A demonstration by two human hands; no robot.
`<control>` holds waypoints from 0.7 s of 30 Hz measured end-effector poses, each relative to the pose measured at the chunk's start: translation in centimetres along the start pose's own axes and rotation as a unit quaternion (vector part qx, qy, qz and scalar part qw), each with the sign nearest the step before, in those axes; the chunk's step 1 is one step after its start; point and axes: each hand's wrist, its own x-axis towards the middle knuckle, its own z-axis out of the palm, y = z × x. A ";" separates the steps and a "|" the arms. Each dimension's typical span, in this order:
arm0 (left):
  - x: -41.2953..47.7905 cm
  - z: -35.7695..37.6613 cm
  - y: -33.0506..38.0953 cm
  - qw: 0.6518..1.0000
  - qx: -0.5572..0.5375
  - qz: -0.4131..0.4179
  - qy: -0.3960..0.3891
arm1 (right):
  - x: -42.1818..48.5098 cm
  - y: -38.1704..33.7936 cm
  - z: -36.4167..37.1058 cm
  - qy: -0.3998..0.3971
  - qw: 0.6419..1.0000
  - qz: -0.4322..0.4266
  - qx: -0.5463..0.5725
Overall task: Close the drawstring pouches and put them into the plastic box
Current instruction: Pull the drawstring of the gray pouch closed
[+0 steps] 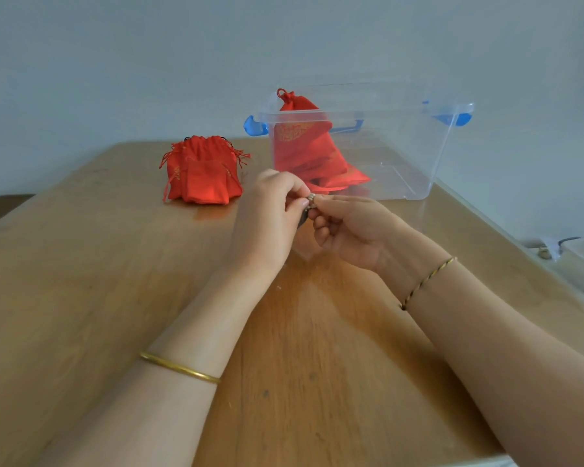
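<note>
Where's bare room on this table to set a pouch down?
Bare wood: the wide table stretch left of the left hand, nearer than the pile of red pouches, and the strip between the forearms. The plastic box is bare in its right half. Crowded: between pile and box, where that hand and the right hand pinch a beaded item.
</note>
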 end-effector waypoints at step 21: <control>0.7 -0.3 -0.5 0.997 0.043 0.038 0.052 | -0.7 -1.4 -0.4 0.069 0.988 -0.105 -0.094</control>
